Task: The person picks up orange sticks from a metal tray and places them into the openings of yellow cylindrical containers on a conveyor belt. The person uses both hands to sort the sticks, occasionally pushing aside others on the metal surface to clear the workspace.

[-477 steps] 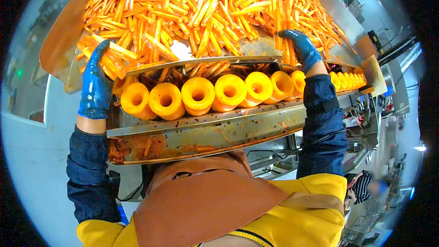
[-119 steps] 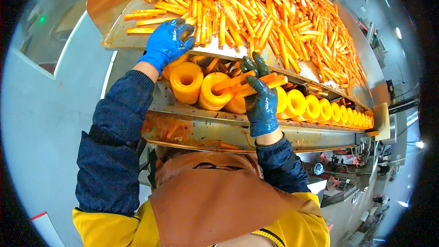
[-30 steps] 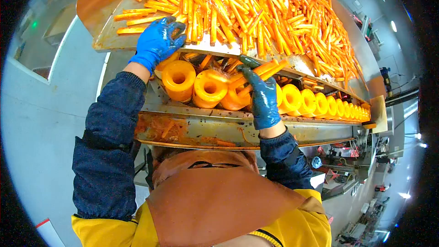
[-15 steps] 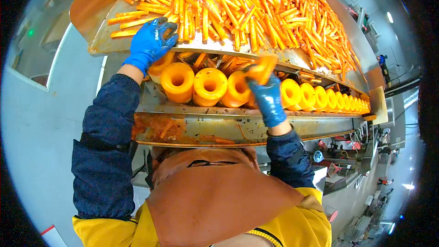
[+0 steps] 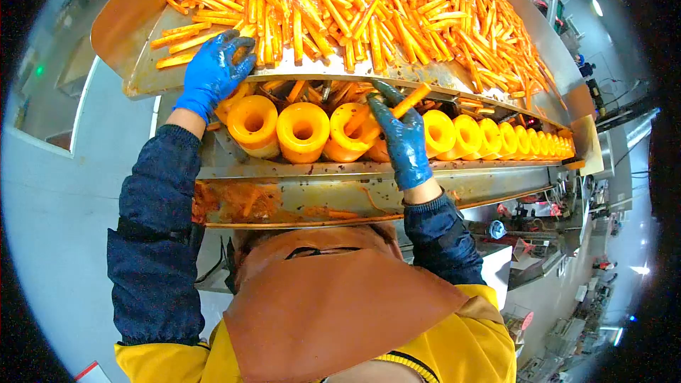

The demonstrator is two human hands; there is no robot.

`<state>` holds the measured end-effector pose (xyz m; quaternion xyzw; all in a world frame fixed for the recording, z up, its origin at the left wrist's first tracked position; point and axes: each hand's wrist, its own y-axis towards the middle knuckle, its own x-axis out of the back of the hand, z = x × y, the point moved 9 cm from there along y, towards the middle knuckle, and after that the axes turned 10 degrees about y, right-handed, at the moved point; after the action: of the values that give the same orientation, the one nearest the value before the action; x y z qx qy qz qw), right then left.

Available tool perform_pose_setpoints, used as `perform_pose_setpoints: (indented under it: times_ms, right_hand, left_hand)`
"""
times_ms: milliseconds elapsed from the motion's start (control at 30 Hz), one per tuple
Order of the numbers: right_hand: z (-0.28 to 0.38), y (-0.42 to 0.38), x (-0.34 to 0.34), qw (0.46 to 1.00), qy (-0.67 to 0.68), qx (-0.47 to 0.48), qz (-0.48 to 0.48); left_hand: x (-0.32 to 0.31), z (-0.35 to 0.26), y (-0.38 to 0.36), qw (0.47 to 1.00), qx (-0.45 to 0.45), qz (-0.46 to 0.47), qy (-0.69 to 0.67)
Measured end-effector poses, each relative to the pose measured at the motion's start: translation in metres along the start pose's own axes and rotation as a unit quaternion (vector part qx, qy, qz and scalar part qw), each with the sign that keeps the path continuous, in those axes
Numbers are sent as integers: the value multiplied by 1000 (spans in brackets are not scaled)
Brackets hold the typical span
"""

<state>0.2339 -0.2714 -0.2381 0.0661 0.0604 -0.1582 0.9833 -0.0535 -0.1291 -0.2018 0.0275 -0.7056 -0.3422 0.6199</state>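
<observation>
My right hand [image 5: 403,138], in a wet blue glove, grips an orange stick [image 5: 411,101] cut like a carrot stick. The stick slants through the fingers, and its lower end overlaps the mouth of a yellow hollow roller [image 5: 347,143] in the row. My left hand [image 5: 214,71], also gloved in blue, lies at the near left edge of the metal tray [image 5: 152,74]. Its fingers are bent loosely with a gap to the thumb, and the fingertips are against the ends of orange sticks [image 5: 266,32] heaped on the tray.
Yellow hollow rollers [image 5: 303,133] run in a line to the far right. Behind them, loose sticks lie in a dark gap under the tray lip. A stained metal trough [image 5: 305,198] with orange scraps runs along the near side. My brown apron [image 5: 340,305] is just below.
My right hand has come down slightly, and its stick has tilted so that the lower end is at a roller's mouth. My left hand keeps its place on the tray; the view has shifted slightly.
</observation>
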Motion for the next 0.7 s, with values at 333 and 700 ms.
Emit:
perform_pose_setpoints:
  times_ms: [333,700]
  right_hand:
    - [-14,-2,-53,969,-217,8,115]
    - [55,154,-29,803,-576,117,99]
  left_hand:
    - [0,3,-2,1000,2,-10,-12]
    - [-11,-38,77,981,35,191,26]
